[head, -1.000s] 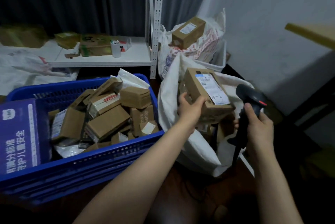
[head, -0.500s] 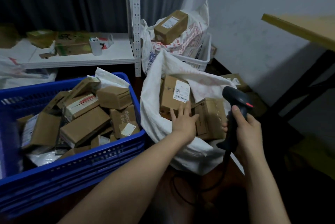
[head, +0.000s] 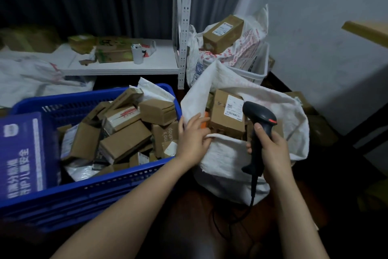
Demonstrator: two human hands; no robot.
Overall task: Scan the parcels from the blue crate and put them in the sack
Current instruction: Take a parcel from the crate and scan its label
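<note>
Left hand (head: 194,139): fingers curled over the near rim of the white sack (head: 228,153).
Right hand (head: 271,149): wrapped round the barcode scanner (head: 259,118), above the sack.
Labelled parcel (head: 226,115): inside the sack.
Blue crate (head: 126,177): just left of the sack, heaped with cardboard parcels (head: 123,141).

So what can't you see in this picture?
Head view, all of it:
- Lower parcels in the sack: hidden by its cloth and the labelled box.
- That box's label print: too small.
- The orange thing: mostly behind the left hand.
- The purple box: cut off by the left edge, blurred.
</note>
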